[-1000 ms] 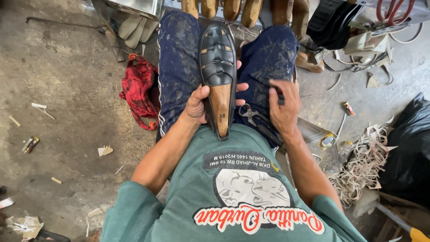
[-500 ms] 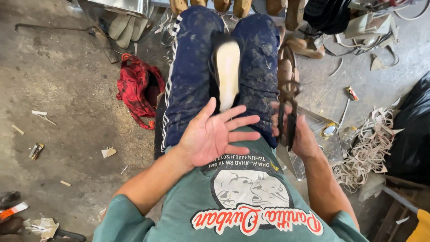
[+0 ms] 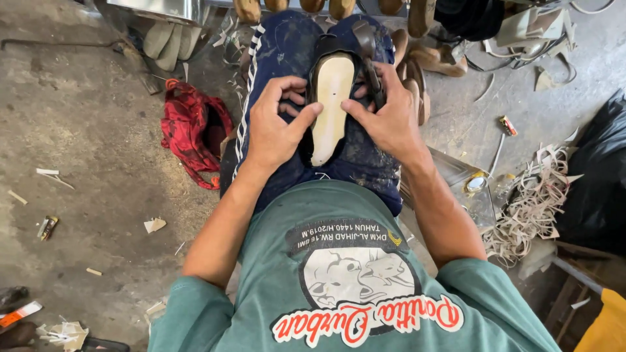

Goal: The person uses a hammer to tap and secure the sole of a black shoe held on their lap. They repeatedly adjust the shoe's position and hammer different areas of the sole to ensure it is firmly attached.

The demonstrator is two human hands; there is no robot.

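I have the shoe [image 3: 331, 104] lying sole-up along my lap, its pale insole facing me and the toe pointing away between my knees, so my thighs hold it steady under the work. My left hand [image 3: 277, 124] is closed over its left edge, thumb pressed across onto the pale sole and fingers curled round the dark upper beneath. My right hand [image 3: 388, 117] grips the opposite edge the same way, thumb on the sole, while its fingers also keep the dark woven strap [image 3: 370, 62] pinched upright just past my knuckles, so the loose end stays clear of the sole. Both grips are narrow and firm, squeezing the shoe from either side. Beyond my left wrist a red bag [image 3: 192, 133] lies on the concrete floor [image 3: 78, 130]; out past my right forearm sits a tangle of pale strips [image 3: 531, 208]. Half a second ago my left hand was spread flat and empty above my lap and my right held the strap off to the side near my thigh; now both have closed in onto the shoe itself
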